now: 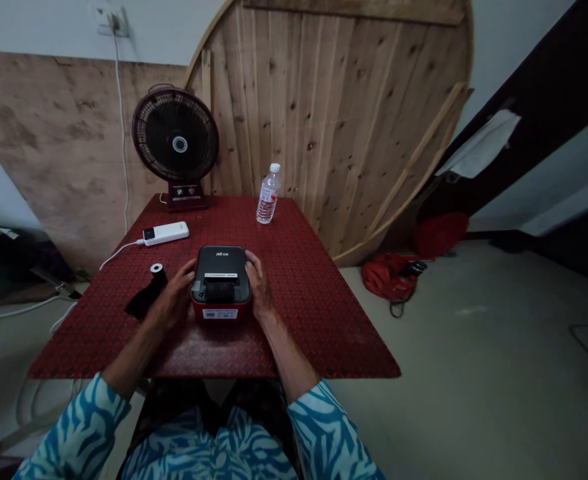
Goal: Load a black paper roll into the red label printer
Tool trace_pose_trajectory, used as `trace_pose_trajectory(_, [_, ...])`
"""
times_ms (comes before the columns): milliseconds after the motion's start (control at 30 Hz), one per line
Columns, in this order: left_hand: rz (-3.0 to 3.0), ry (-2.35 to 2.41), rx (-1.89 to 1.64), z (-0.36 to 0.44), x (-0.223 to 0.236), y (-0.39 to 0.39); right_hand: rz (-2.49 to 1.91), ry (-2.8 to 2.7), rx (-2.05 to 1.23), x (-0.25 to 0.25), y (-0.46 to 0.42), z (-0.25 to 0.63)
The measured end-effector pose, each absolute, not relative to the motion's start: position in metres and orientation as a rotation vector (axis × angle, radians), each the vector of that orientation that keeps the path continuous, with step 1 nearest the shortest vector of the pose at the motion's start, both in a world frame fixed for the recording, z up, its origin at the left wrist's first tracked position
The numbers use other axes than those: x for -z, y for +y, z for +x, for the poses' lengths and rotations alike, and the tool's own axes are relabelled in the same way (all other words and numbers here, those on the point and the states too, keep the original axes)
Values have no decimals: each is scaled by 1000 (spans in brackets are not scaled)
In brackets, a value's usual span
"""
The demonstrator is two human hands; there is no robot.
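Tabletop (319,327), red-patterned, bears a device (220,267) near wooden boards (334,113).

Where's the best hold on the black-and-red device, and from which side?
Probably its opposite side walls, coming from left and right together, where the left hand and right hand already are. The black-and-red device looks boxy and upright on the table, its broad top offering little to pinch.

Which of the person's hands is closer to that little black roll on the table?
Left. The left hand is just beside the black roll, at the left side of the printer; the right hand is farther off, at its right side.
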State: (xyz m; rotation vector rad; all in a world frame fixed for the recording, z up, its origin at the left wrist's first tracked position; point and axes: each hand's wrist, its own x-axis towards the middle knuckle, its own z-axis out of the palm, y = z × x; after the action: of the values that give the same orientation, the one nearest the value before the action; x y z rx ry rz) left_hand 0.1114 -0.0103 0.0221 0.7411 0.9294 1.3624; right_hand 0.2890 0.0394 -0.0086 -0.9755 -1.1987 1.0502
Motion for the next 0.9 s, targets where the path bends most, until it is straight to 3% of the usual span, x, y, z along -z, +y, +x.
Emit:
trace_pose_trajectory(267, [709, 866, -1356, 110, -28, -14, -931, -1070, -1058, 30, 30, 279])
trace_pose_trajectory(900, [776, 1011, -1349, 112, -35, -13, -964, -1124, -983, 28, 34, 280])
